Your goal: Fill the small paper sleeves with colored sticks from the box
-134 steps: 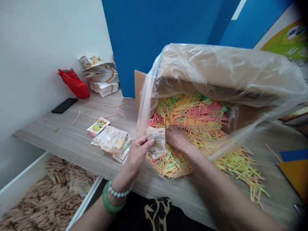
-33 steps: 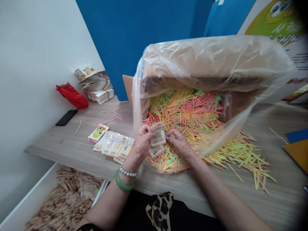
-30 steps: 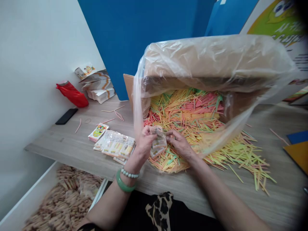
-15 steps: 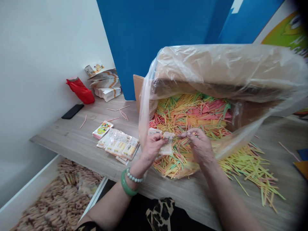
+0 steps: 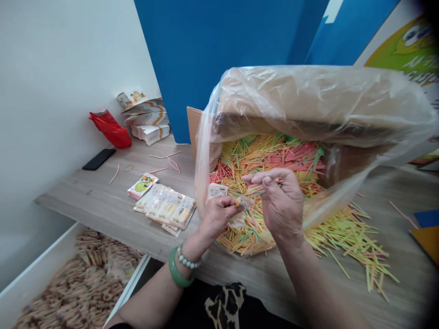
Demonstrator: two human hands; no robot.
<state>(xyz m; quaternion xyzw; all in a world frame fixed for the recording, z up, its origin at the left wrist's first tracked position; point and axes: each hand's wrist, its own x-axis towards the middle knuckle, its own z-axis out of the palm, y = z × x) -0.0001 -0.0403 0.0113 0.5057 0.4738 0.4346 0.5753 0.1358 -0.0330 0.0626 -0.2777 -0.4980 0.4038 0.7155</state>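
My left hand (image 5: 221, 214), with a green bangle and a beaded bracelet at the wrist, pinches a small clear printed packet (image 5: 245, 202) over the front of the box. My right hand (image 5: 283, 198) is raised just right of it, thumb and fingers closed on a few thin coloured sticks (image 5: 255, 188). Beneath both hands lies a heap of yellow, green, orange and pink sticks (image 5: 264, 157) in a cardboard box lined with a clear plastic bag (image 5: 325, 91). Another packet (image 5: 217, 189) rests on the heap beside my left hand.
Filled packets (image 5: 169, 205) and a stack of printed cards (image 5: 142, 185) lie left of the box. Farther back are a phone (image 5: 99, 159), a red bag (image 5: 111, 129) and stacked cartons (image 5: 147, 119). Loose sticks (image 5: 356, 242) spill at right. An open drawer (image 5: 78, 283) holds many packets.
My right hand has drawn back from the packet and turned upward, showing the sticks in its fingers. My left hand keeps the packet, slightly lower. The view has shifted a little.
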